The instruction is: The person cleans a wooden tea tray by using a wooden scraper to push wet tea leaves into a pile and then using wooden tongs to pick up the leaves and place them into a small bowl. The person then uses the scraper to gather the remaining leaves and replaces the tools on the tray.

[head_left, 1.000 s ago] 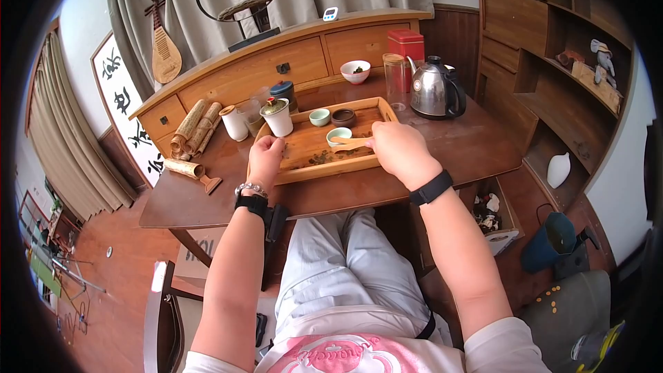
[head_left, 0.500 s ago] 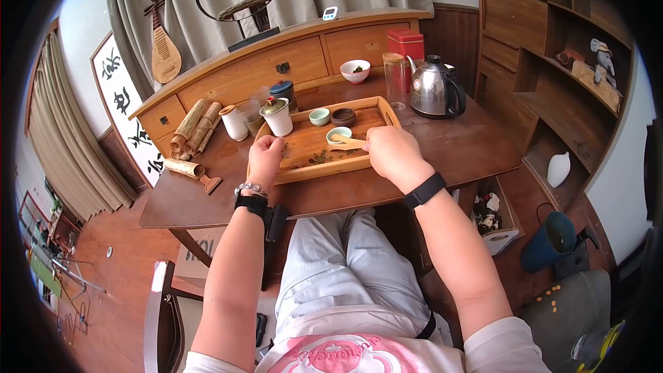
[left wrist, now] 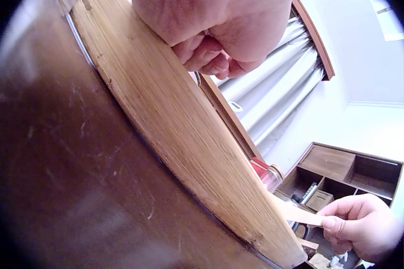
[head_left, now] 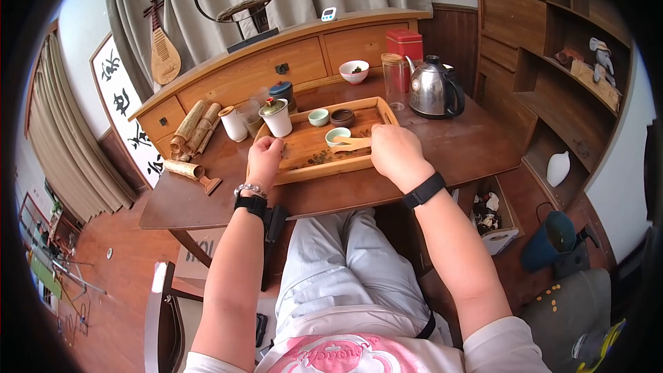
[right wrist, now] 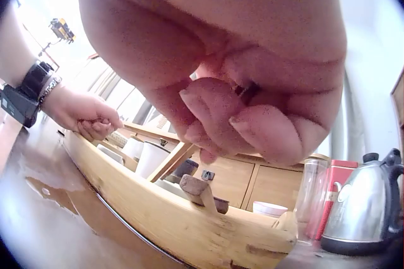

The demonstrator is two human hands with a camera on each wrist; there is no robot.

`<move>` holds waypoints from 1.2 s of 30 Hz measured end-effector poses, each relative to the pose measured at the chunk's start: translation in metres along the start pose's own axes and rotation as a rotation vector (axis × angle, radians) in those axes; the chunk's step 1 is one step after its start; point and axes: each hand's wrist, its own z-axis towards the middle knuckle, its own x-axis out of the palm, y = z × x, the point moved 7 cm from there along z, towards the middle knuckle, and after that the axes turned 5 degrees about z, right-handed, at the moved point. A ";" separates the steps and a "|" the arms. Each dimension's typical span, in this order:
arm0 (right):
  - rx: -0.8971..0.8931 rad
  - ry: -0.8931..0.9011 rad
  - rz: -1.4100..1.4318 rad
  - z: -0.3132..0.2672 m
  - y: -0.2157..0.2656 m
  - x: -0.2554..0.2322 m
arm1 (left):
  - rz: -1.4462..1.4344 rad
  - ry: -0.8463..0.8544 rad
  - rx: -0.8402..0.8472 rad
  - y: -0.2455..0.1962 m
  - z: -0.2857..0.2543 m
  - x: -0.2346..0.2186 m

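Wooden tray [head_left: 324, 171] lay on the bench [head_left: 469, 145], set in from its near edge. Dark leaf bits [head_left: 319, 159] were scattered along the tray's near side. Left hand [head_left: 264, 155] rested at the tray's near left corner, fingers curled in on themselves. Right hand [head_left: 397, 148], near the tray's right end, pinched wooden tongs [head_left: 357, 144] between thumb and fingers; tips lay at 1 pale green cup [head_left: 330, 139], contact not discernible. Beyond, toward the tray's far edge: 1 lidded white cup [head_left: 278, 123] (far left corner), 1 green cup [head_left: 318, 118], 1 brown cup [head_left: 342, 118]. Kettle [head_left: 425, 93] stood toward the bench's far right corner; white bowl [head_left: 354, 74] near its far edge.
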 end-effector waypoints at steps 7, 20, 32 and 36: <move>0.005 0.110 -0.056 -0.002 -0.002 -0.001 | 0.007 0.000 -0.006 0.001 0.000 0.000; 0.010 0.042 -0.043 0.000 -0.002 -0.010 | -0.011 0.005 0.001 0.000 -0.001 0.000; 0.036 0.004 -0.012 0.001 -0.006 -0.008 | -0.021 0.001 -0.011 -0.003 -0.003 0.000; 0.028 0.046 -0.036 -0.001 -0.007 -0.007 | 0.001 0.005 -0.019 -0.001 -0.002 -0.001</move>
